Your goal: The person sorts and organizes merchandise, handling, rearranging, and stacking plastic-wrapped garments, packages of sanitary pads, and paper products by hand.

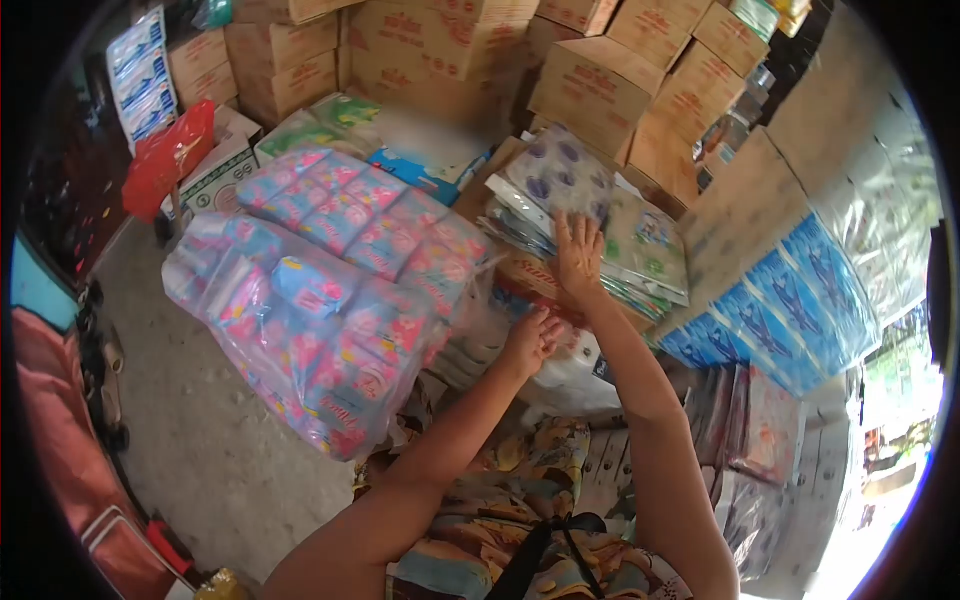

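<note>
My right hand [578, 252] lies with fingers stretched over the front edge of a stack of flat plastic-wrapped packs. On top of that stack are a pack with purple round patterns [556, 170] and a green-and-white pack [648, 245]. Lower and to the left, my left hand [534, 340] is loosely curled with fingers apart and nothing visible in it. It is beside a brown carton with red lettering [535, 277] and above a white plastic-wrapped bundle [575, 375]. Whether it touches either, I cannot tell.
Large clear bags of pink-and-blue packets [330, 320] lie to the left on the concrete floor [220, 420]. Cardboard cartons [430, 45] are piled at the back. Blue-and-white wrapped packs [790, 300] stand at the right. A red plastic bag [170, 160] hangs at the far left.
</note>
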### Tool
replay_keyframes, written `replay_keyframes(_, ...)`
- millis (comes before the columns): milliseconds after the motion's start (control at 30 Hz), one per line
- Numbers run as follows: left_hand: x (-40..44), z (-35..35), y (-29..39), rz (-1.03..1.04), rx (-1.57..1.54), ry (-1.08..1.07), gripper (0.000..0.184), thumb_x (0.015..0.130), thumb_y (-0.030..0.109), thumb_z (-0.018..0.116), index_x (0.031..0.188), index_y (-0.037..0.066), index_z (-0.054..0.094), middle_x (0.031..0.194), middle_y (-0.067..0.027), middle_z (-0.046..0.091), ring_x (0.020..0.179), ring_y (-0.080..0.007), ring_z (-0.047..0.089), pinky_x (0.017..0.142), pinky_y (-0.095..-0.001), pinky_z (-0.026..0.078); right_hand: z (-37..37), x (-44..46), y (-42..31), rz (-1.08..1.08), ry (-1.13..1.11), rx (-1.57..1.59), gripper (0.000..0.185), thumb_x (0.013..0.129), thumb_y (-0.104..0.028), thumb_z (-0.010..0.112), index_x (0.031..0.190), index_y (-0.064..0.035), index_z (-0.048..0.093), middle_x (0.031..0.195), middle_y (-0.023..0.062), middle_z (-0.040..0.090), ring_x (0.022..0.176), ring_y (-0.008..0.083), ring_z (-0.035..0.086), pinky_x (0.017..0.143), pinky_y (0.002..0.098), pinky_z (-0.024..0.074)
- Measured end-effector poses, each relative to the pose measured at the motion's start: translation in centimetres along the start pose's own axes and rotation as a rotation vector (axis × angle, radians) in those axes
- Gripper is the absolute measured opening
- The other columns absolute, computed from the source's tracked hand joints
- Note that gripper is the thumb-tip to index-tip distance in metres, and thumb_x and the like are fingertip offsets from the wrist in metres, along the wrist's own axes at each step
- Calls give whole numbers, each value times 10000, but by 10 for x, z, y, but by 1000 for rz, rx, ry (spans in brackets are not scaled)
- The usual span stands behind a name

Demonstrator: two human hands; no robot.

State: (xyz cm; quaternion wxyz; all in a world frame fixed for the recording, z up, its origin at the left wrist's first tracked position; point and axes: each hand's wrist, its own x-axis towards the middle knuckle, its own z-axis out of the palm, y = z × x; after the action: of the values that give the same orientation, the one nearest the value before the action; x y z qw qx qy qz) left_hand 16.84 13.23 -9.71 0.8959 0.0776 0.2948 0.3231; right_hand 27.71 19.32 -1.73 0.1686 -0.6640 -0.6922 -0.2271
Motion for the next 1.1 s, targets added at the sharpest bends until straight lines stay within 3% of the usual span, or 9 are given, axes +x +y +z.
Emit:
replay_keyframes(33,-3,-1,0,-5,0,23,231,816,280,551,1016,169,523,921,7,551,876,-134,539,676,-292,374,11,0,1,37,22,-113,807,542,-84,694,1247,-95,300,1232,151,318,1156,338,302,920,478,284)
replay_keyframes(67,-5,-3,1,-11,2,45,236,817,284,550,1019,164,528,901,7,557,855,-127,545,666,-285,377,11,2,0,65,-74,-121,620,687,-75,537,1260,-82,302,1199,167,365,1137,357,321,945,467,258)
replay_keyframes(200,-2,-14,-1,-21,-24,3,169,810,310,548,943,213,510,764,32,556,653,-95,536,513,-247,333,43,6,22,53,-62,-73,610,655,-99,602,1216,-87,361,1161,141,443,1104,302,398,943,486,268)
replay_keyframes(300,0,-16,-2,-16,-21,24,154,827,302,520,950,210,512,687,44,547,577,-81,522,464,-235,314,42,11,29,-2,1,-6,408,717,-75,522,1122,-91,482,1054,122,542,1015,272,488,938,474,287)
replay_keyframes(367,2,-18,-2,-18,-14,-11,215,828,290,535,1005,168,534,801,17,565,729,-105,544,577,-265,379,31,16,29,33,131,224,291,725,-28,496,1000,-86,571,920,126,591,885,289,549,917,442,329)
replay_keyframes(600,5,-12,-3,-17,-11,-26,356,807,411,528,1056,157,508,917,-24,551,831,-135,533,642,-284,382,-43,27,5,13,261,412,239,734,5,488,943,-55,585,808,152,592,766,330,559,927,398,346)
replay_keyframes(867,-14,6,19,-5,-274,-269,753,649,711,476,1161,161,421,1187,-78,418,1086,-246,425,878,-437,268,-115,-65,7,43,109,469,277,712,69,505,933,-79,582,962,99,591,963,265,544,960,430,283)
replay_keyframes(1000,-15,5,27,55,-266,-412,791,646,709,480,1190,139,409,1157,-88,465,1089,-271,433,922,-469,303,-124,-113,33,165,-7,480,278,722,70,504,937,-85,588,977,65,602,1052,216,511,974,409,257)
replay_keyframes(1100,-28,18,30,183,-134,-471,774,689,664,479,1217,106,389,1170,-78,473,1076,-272,446,917,-466,341,-126,-140,47,203,-45,514,331,665,106,528,909,-103,607,1034,61,586,1111,266,456,987,405,242)
